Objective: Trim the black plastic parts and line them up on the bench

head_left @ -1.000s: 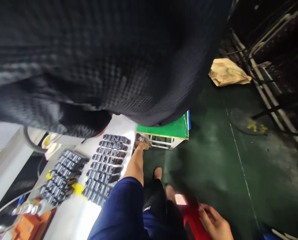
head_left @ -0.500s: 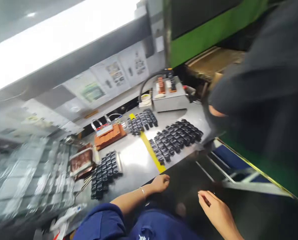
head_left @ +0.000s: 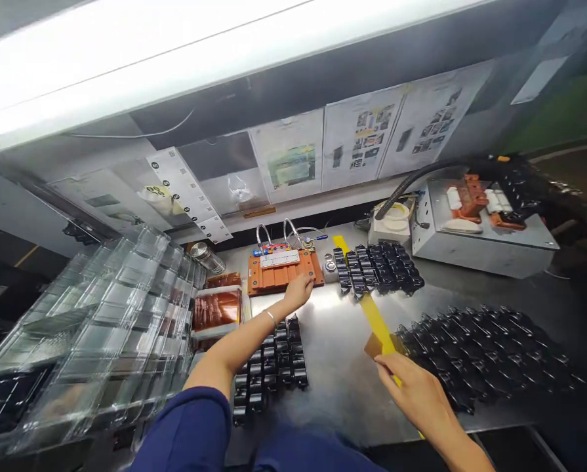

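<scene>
My left hand (head_left: 299,293) reaches to the front right edge of an orange grooved fixture (head_left: 268,278), its fingers curled together. Whatever they may hold is hidden. A white ruled strip (head_left: 280,259) and two curved metal handles top the fixture. Over the yellow tape line (head_left: 376,319), my right hand (head_left: 414,387) pinches a small amber film piece (head_left: 373,345) between thumb and fingers. Just right of that hand lies a wide group of black glossy moulded parts (head_left: 490,354). More black parts (head_left: 273,367) stand in rows below my left forearm.
Stacked clear plastic trays (head_left: 101,321) fill the left side. A stack of amber film sheets (head_left: 218,309) sits between them and the fixture. Further black parts (head_left: 382,265) stand behind the tape. At back right is a grey metal box (head_left: 485,242) with a black hose (head_left: 421,172).
My view has swung right-to-left and closer to the bench. My left hand has moved forward to the orange fixture. My right hand is now above the bench with amber film showing at its fingertips.
</scene>
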Demonstrator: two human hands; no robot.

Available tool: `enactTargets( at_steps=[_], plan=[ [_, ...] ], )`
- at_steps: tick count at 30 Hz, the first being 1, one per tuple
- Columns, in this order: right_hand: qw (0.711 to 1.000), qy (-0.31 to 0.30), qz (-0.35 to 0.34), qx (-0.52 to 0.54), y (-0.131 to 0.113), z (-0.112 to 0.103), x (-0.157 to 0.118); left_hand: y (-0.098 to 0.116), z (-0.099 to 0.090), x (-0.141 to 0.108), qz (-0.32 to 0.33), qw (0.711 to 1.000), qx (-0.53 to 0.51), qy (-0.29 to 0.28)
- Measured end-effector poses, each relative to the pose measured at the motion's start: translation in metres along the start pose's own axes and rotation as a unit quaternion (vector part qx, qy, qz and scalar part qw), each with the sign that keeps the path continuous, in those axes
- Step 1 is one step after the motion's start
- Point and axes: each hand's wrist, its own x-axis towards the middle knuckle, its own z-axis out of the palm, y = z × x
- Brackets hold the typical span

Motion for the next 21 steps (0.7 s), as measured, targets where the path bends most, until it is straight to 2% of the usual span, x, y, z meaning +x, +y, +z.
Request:
enactTargets(
  at_steps=[2,5,7,9,11,14,17,19,21],
  plan=[
    [1.0,0.009,-0.026,-0.008,-0.008,0.008,0.028,-0.003,-0.019,0.067,0.025,0.999,0.033,-0.003],
    [0.999,-0.015,-0.05,0.003,-0.019,0.017,0.059,0.005,-0.03,0.153,0.07,0.995,0.075,-0.021],
    [0.998,-0.033,-0.055,0.015,-0.023,0.023,0.074,0.012,-0.028,0.193,0.091,0.99,0.096,-0.039],
    [0.997,-0.043,-0.054,0.021,-0.023,0.031,0.088,0.014,-0.021,0.216,0.105,0.987,0.108,-0.064],
    [0.997,-0.048,-0.053,0.027,-0.021,0.04,0.102,0.012,-0.013,0.225,0.116,0.983,0.108,-0.091],
    [0.995,-0.061,-0.059,0.044,-0.015,0.054,0.126,0.008,-0.007,0.219,0.128,0.98,0.082,-0.125],
    [0.986,-0.107,-0.084,0.091,-0.013,0.066,0.156,0.004,-0.017,0.197,0.127,0.981,0.027,-0.145],
    [0.974,-0.139,-0.083,0.157,-0.012,0.075,0.177,-0.007,-0.03,0.176,0.124,0.979,-0.025,-0.157],
    [0.96,-0.14,-0.015,0.244,-0.007,0.089,0.196,-0.033,-0.045,0.146,0.122,0.973,-0.084,-0.177]
  ],
)
